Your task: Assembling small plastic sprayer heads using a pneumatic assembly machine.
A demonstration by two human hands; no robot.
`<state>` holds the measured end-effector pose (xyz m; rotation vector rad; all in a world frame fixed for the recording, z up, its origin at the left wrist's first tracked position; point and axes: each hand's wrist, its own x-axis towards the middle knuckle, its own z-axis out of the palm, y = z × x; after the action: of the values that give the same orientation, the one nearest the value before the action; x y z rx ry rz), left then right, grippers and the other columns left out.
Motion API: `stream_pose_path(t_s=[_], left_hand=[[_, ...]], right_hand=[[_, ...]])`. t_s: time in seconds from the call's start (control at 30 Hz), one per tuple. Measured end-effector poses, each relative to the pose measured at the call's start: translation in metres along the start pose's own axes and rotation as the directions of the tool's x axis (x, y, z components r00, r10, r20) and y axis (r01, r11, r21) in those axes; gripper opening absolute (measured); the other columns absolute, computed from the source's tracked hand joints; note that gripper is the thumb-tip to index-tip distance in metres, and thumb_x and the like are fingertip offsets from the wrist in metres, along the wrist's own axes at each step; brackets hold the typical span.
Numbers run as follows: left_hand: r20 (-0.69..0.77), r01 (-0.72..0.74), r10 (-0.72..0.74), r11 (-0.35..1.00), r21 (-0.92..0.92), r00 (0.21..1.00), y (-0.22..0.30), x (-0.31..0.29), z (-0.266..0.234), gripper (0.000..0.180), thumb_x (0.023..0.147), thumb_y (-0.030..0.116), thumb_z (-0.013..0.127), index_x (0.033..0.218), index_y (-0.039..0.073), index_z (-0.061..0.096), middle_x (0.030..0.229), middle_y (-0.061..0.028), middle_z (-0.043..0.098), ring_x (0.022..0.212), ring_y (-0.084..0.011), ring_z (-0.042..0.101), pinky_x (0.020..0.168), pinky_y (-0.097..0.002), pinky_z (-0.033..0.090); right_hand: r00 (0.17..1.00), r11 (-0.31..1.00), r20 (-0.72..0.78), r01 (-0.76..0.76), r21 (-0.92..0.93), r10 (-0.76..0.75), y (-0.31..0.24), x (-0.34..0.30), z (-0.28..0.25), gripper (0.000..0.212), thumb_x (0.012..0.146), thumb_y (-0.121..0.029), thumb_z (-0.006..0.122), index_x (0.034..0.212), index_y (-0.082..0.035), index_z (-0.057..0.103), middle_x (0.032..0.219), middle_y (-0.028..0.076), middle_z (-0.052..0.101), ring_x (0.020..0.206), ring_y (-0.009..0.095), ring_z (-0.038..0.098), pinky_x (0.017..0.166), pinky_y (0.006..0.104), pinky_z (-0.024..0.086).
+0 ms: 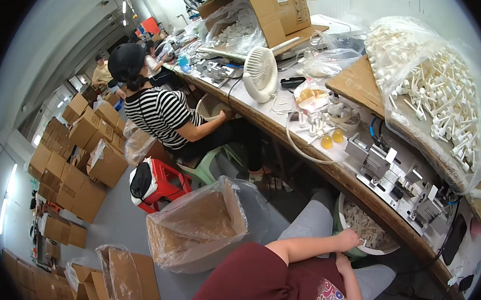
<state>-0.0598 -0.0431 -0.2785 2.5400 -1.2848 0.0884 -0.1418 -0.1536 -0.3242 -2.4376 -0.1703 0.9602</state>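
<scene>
My left hand (348,240) is closed above the near rim of a white tub (389,248), with a small white plastic part (363,243) at its fingertips. Inside the tub lies a heap of small white plastic parts (362,222). My right hand (343,262) is close below the left, near my lap. Its fingers are mostly hidden, so I cannot tell what it holds. The tub stands between my knees, beside the workbench edge.
Metal fixtures (372,160) sit on the workbench (282,113) to the right, below a bag of white stemmed parts (443,97). A white fan (260,75) stands farther along. A plastic-lined carton (201,222) is at my left. Another person (157,108) sits beyond it, near a red stool (162,183).
</scene>
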Motion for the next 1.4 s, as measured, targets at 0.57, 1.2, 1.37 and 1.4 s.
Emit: stream_pose_path(t_s=[0.57,1.2,1.37,1.4], left_hand=[[0.145,0.01,0.03,0.964,-0.267,0.989,-0.013,-0.01,0.001,0.03,0.081,0.02,0.056,0.108,0.018,0.067,0.095,-0.0038,0.064,0.097,-0.024,0.062,0.077,-0.0394,0.051],[0.182,0.381,-0.41,0.908,0.171,0.894,0.027,0.019,-0.022,0.01,0.071,0.02,0.059,0.075,0.013,0.066,0.084,-0.0028,0.058,0.082,-0.0202,0.058,0.079,-0.0365,0.049],[-0.033,0.017,-0.016,0.999,0.042,0.999,-0.008,-0.001,0.005,0.015,0.068,0.022,0.063,0.064,0.01,0.07,0.075,-0.0082,0.064,0.074,-0.0234,0.066,0.062,-0.037,0.052],[0.013,-0.029,0.029,0.999,0.013,0.999,-0.009,-0.003,0.004,0.015,0.068,0.022,0.063,0.064,0.009,0.071,0.075,-0.009,0.065,0.072,-0.0241,0.066,0.061,-0.0373,0.053]], right_hand=[[0.92,0.834,0.391,-0.208,0.511,-0.01,0.017,0.078,0.031,0.063,0.079,-0.026,0.067,0.135,-0.002,0.052,0.13,0.017,0.06,0.12,0.032,0.057,0.102,0.0421,0.044],[0.957,0.939,0.084,-0.288,0.185,0.277,-0.021,0.045,-0.023,0.053,0.082,-0.024,0.066,0.128,-0.001,0.058,0.123,0.019,0.064,0.116,0.035,0.06,0.101,0.0426,0.044],[0.988,0.93,-0.124,0.125,0.344,-0.087,-0.023,-0.027,-0.026,0.04,0.084,-0.024,0.065,0.116,0.0,0.065,0.116,0.02,0.067,0.111,0.038,0.062,0.098,0.0433,0.046],[0.948,0.865,-0.197,0.312,0.393,-0.252,-0.018,-0.038,-0.026,0.035,0.085,-0.024,0.065,0.11,0.0,0.068,0.113,0.021,0.067,0.109,0.039,0.062,0.097,0.0436,0.047]])
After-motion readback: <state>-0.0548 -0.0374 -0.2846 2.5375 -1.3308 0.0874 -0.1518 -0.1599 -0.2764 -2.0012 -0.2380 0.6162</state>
